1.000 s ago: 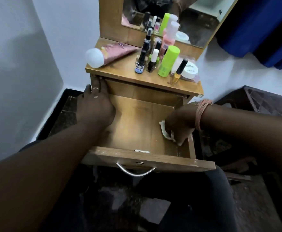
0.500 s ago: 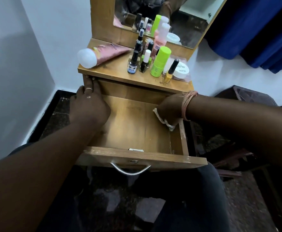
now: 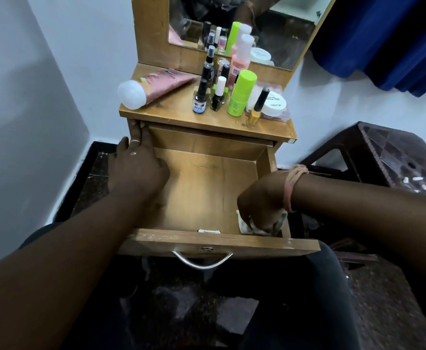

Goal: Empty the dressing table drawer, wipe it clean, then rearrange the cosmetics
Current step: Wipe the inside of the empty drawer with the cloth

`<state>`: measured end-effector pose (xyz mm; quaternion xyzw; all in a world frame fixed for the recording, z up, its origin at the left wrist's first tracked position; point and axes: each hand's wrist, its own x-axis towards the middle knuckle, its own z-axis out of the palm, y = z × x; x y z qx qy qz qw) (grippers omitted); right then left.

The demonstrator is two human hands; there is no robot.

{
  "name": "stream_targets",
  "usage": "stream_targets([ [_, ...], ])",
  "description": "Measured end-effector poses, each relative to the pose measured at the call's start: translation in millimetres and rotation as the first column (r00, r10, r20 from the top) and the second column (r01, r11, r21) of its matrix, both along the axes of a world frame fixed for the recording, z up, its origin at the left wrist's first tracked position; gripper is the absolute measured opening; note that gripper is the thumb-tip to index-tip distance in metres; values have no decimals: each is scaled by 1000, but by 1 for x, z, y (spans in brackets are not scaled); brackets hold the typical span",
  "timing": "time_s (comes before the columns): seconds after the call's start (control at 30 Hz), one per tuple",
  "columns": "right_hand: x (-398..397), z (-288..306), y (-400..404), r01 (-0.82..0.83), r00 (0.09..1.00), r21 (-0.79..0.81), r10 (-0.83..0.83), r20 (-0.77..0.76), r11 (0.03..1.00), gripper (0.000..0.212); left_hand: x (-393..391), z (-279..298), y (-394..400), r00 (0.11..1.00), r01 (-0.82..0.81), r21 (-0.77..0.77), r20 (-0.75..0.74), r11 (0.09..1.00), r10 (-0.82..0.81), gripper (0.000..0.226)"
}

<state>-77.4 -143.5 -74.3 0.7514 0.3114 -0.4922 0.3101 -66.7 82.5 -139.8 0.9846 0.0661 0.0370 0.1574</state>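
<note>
My right hand [image 3: 259, 205], clamped on the cloth [image 3: 247, 226], has moved from the far right side to the front right corner of the emptied drawer [image 3: 201, 188]; left hand [image 3: 136, 170] flat, bracing; wiping nearly complete

Counted across the frame: two hands, left [image 3: 137, 170] and right [image 3: 259, 203], one open drawer [image 3: 201, 188] at centre, one cloth [image 3: 248, 226] lower right, one pink tube [image 3: 156, 87] upper left, one green bottle [image 3: 239, 93], one white jar [image 3: 273, 106], one mirror [image 3: 282, 29] at the top.
</note>
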Motion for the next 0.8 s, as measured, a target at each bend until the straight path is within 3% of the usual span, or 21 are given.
stream_targets([
  [0.1,14,24,-13,278,960,194,-268,-76,941,26,-1,11,3,999,4,-42,-32,999,-5,77],
  [0.2,24,36,-27,608,790,426,-560,-248,669,16,11,30,13,995,13,-69,-96,998,-19,39],
  [0.3,28,25,-20,722,660,560,-648,-381,406,16,19,47,23,981,-54,-301,-192,952,-5,25],
  [0.4,26,7,9,750,617,598,-627,-476,284,15,11,51,26,969,-74,-388,-244,919,-25,28],
  [0.47,26,1,28,753,622,599,-591,-514,271,14,8,50,25,966,-69,-416,-253,907,-43,28],
  [0.57,29,5,37,702,703,608,-495,-511,369,11,11,49,22,974,-85,-390,-227,917,-6,27],
  [0.63,37,12,37,708,705,582,-449,-549,401,11,12,48,21,980,-126,-403,-194,907,50,27],
  [0.73,44,8,38,730,683,561,-435,-586,390,17,8,46,19,982,-181,-518,-147,836,121,26],
  [0.8,39,-4,51,699,715,596,-402,-572,395,23,5,46,17,977,-211,-569,-149,795,153,28],
])
